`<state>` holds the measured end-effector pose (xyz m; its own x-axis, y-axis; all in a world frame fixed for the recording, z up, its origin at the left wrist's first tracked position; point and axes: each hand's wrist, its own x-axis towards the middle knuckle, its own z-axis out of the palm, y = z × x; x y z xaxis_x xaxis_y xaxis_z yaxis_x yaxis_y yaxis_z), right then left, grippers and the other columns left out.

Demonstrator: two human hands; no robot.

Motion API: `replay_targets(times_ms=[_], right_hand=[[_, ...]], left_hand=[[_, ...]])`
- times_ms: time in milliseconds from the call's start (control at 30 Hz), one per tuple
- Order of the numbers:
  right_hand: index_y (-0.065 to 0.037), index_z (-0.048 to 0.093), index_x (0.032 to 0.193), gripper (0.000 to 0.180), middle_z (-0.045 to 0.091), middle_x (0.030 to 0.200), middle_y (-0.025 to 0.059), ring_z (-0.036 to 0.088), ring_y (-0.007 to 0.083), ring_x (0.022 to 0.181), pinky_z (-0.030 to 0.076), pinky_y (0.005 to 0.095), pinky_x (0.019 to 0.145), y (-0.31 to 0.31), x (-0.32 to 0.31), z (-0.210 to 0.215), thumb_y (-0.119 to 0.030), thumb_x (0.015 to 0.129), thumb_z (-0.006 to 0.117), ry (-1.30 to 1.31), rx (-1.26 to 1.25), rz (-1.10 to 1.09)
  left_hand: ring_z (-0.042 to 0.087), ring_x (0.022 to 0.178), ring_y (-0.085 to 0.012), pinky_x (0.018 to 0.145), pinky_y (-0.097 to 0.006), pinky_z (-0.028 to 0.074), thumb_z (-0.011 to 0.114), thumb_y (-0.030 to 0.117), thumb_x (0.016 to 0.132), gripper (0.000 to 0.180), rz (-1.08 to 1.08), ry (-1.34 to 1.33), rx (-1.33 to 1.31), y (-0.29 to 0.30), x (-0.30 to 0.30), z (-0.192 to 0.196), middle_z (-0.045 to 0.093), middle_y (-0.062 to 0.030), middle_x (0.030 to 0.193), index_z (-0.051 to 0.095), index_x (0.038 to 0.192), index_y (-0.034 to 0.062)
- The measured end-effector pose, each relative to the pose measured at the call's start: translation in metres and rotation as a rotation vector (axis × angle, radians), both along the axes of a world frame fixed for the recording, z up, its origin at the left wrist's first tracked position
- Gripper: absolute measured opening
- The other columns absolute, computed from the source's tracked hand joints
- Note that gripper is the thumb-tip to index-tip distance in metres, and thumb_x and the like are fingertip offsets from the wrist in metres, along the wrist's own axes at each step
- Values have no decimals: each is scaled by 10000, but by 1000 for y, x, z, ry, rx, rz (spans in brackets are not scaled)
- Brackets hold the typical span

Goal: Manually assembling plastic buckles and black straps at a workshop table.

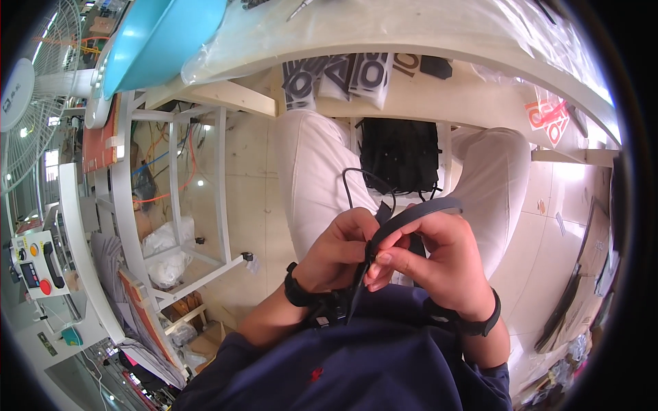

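Observation:
A dark flat strap (419, 209) is held between my two hands above my lap. Its upper part curves over my right hand, and a narrower end hangs down toward my shirt. My left hand (340, 246) is closed, pinching the strap. Close beside it, my right hand (442, 253) grips the same strap between thumb and fingers, with the fingertips of both hands nearly meeting. A thin black cord (345, 179) loops up beyond my left hand; whether it joins the strap I cannot tell. Fingers hide the strap's middle.
Ahead is a plastic-covered table (411, 34) with a shelf of printed packets (370, 81) below. A black bag-like item (399, 154) lies between my knees. At left are a blue basin (161, 44), a fan (34, 96), a white metal frame (223, 185) and a control box (38, 264).

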<state>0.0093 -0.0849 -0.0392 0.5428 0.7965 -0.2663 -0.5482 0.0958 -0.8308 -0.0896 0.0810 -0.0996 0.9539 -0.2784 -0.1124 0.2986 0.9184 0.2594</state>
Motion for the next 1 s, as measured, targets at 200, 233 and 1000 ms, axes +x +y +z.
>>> replay_targets(times_ms=[200,233,1000], right_hand=[[54,625,984,89,681,864,127,715,206,775,612,310,676,-1,-8,-12,43,904,662,-52,-41,-51],[34,648,997,108,686,879,108,708,174,781,593,272,685,-3,-8,-15,9,900,688,-4,-74,-32],[-3,645,948,183,663,924,122,653,219,825,525,304,721,0,-13,-22,56,787,709,-407,84,-179]], left_hand=[[653,708,-198,585,-347,537,627,110,962,165,4,61,53,2,4,5,639,-128,905,517,1077,66],[651,702,-195,589,-344,535,628,106,960,191,-23,77,52,1,7,9,644,-123,895,492,1090,74],[643,771,-182,647,-346,517,660,164,966,225,-16,-20,-86,-9,1,7,634,-89,903,458,1034,93]])
